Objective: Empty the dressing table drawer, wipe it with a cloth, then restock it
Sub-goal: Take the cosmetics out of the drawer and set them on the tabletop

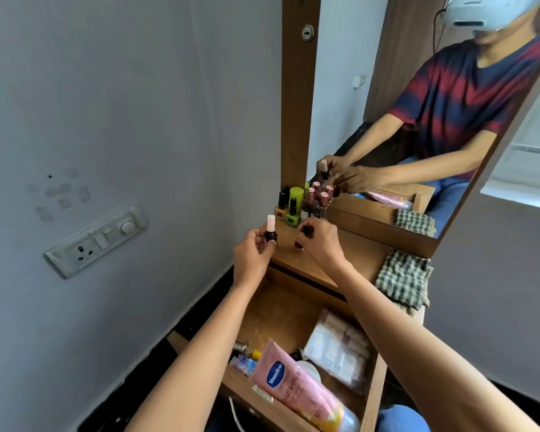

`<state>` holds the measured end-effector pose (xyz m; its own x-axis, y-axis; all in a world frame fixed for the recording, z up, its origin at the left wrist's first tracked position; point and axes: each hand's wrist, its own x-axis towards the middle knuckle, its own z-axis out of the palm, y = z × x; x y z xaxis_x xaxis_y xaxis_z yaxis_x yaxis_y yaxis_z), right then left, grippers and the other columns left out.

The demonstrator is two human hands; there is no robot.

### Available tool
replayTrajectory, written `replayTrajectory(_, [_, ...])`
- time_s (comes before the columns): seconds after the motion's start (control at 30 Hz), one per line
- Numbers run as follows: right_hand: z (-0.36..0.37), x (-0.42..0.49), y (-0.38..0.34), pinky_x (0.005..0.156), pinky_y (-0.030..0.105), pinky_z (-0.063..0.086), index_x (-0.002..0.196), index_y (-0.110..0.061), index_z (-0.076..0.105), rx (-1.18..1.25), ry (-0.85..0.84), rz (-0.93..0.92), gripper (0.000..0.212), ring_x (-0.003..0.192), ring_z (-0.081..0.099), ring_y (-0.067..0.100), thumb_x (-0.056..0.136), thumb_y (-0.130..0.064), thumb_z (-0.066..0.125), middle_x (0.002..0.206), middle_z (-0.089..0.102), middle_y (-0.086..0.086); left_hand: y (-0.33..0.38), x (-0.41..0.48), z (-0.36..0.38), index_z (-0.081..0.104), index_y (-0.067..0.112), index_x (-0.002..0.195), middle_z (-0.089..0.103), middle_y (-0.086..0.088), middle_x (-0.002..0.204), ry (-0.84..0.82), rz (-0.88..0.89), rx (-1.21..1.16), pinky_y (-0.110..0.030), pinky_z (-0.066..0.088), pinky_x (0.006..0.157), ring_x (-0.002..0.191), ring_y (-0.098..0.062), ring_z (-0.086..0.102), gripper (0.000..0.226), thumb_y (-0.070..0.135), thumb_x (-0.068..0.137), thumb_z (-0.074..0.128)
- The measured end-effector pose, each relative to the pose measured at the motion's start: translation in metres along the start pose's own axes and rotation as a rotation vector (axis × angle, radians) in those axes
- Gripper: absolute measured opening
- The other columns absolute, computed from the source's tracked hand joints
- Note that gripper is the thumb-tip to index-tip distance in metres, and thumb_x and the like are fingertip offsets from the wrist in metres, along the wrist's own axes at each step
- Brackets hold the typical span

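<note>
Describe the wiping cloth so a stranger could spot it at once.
Find the tall mirror above the wooden dressing table top. At the top's right end, just below the mirror's lower corner, lies the cloth. It is the only fabric there, crumpled and green-and-white checked, apart from the nail polish bottles clustered at the left end.

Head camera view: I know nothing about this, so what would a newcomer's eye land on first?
Two hands meet over the wooden table top: the left hand grips a dark nail polish bottle with a pale cap, and the right hand pinches a second bottle. Behind them a cluster of polish bottles stands against the mirror, which reflects the person. Below, the open drawer holds a pink Vaseline tube.
</note>
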<state>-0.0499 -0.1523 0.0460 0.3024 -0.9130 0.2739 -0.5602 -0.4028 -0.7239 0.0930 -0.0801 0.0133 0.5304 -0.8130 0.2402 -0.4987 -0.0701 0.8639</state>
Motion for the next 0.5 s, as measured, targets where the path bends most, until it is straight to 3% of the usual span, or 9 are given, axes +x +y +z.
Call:
replayTrajectory(0.17, [0.013,-0.002,0.012,0.064,0.009,0.035,0.111,-0.009,0.064,-0.016,-0.024,-0.029,0.025,0.084,0.053,0.012,0.086,-0.01,0.066,0.105,0.061,0.008,-0.003,0.025,0.017,0.055,0.011,0.119,0.066,-0.006,0.111,-0.025,0.063,0.168,-0.035,0.055,0.085,0.101,-0.021,0.064,0.034,0.027,0.09,0.064])
replayTrajectory(0.27, [0.024,-0.003,0.02,0.071,0.011,0.036,0.121,-0.01,0.059,0.01,-0.012,0.006,0.034,0.09,0.051,0.01,0.088,-0.016,0.066,0.11,0.057,0.005,-0.013,0.034,0.024,0.054,0.016,0.117,0.066,-0.003,0.11,0.008,0.101,0.313,-0.042,0.046,0.093,0.104,-0.023,0.061,0.032,0.03,0.09,0.063])
replayTrajectory(0.37, [0.036,0.0,0.025,0.072,0.008,0.04,0.119,-0.011,0.061,0.053,0.041,0.043,0.034,0.09,0.054,0.009,0.087,-0.019,0.069,0.108,0.06,0.002,-0.021,0.039,0.027,0.055,0.017,0.115,0.066,-0.001,0.109,0.054,0.058,0.334,-0.042,0.035,0.095,0.107,-0.022,0.059,0.031,0.031,0.089,0.063])
replayTrajectory(0.5, [0.05,0.009,0.018,0.084,0.023,0.051,0.116,-0.012,0.063,0.1,0.082,0.074,0.032,0.093,0.06,0.012,0.085,-0.013,0.07,0.106,0.064,0.003,-0.018,0.05,0.03,0.056,0.017,0.112,0.067,0.0,0.107,0.078,0.026,0.339,-0.037,0.031,0.092,0.105,-0.021,0.059,0.028,0.032,0.09,0.063])
